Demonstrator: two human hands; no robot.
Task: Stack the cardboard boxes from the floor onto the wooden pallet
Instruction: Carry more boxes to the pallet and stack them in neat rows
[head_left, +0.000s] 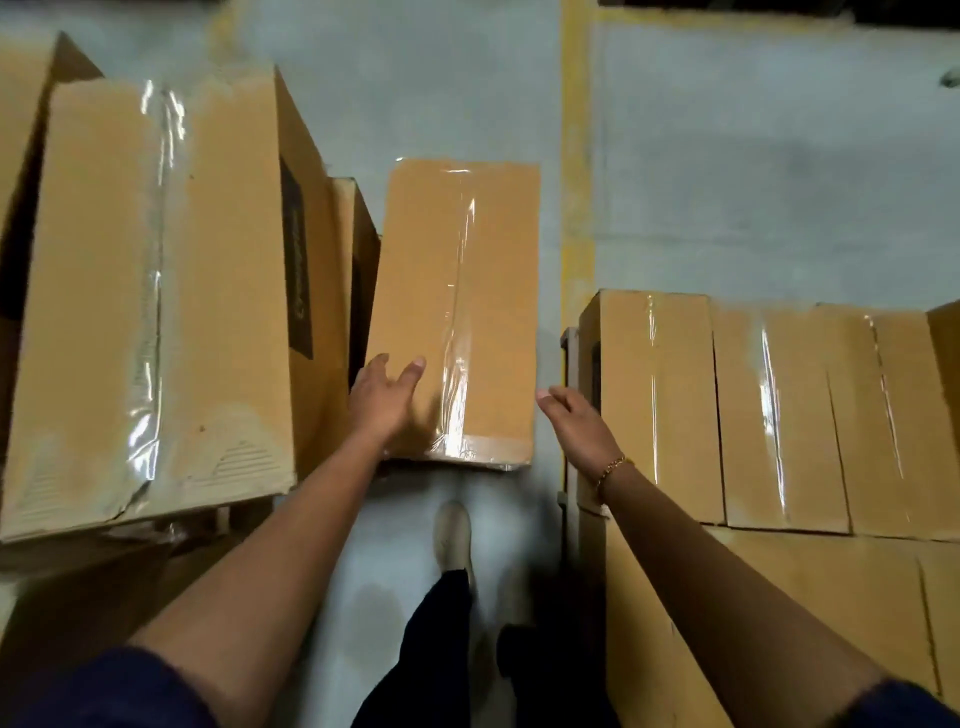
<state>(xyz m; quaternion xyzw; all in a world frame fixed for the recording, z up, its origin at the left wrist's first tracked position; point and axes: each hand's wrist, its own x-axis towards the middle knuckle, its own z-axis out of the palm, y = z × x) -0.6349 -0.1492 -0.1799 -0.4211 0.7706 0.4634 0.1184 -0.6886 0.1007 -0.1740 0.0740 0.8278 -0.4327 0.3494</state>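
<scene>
A narrow taped cardboard box stands on the grey floor straight ahead of me. My left hand reaches over its near left corner with straight fingers, the thumb lying on its top. My right hand, wearing a gold bracelet, hovers just off the box's near right edge with loosely bent fingers and holds nothing. To the right, several taped boxes stand packed side by side on a lower layer of boxes; the pallet under them is hidden.
A pile of larger boxes fills the left side, with another box wedged between it and the narrow one. A yellow floor line runs away from me. My foot stands on the floor strip between the two stacks.
</scene>
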